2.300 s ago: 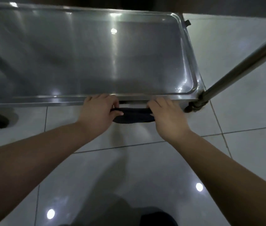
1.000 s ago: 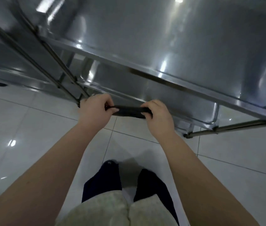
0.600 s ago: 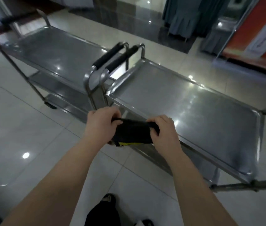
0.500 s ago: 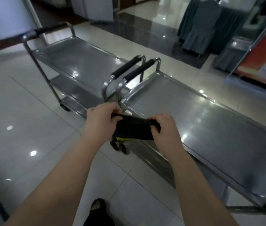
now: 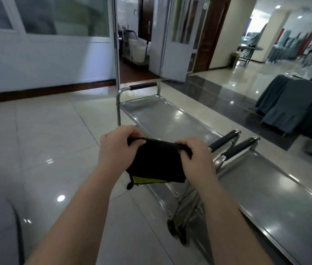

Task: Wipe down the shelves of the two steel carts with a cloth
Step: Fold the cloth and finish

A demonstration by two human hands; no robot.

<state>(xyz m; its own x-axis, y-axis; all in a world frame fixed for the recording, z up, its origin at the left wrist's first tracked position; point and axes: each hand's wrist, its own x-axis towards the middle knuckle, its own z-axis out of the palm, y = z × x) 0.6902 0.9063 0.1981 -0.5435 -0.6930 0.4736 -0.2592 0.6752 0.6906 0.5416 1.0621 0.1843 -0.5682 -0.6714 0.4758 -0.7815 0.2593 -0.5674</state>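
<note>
Two hands hold the black cloth [image 5: 157,163] up in the air: the left hand [image 5: 116,148] pinches its upper left corner and the right hand [image 5: 197,155] pinches its upper right corner. The cloth hangs between them, with a yellow strip along its lower edge. It touches neither cart. Behind it, the far cart [image 5: 162,119] and the near cart [image 5: 277,192] stand end to end on the tiled floor [image 5: 46,134], and their black-gripped handles [image 5: 222,141] lie side by side just right of the right hand. The cloth and hands hide part of the far cart's near end. Castor wheels [image 5: 171,228] show below. An open door [image 5: 174,44] stands far back, and grey garments [image 5: 289,104] hang at right.
</note>
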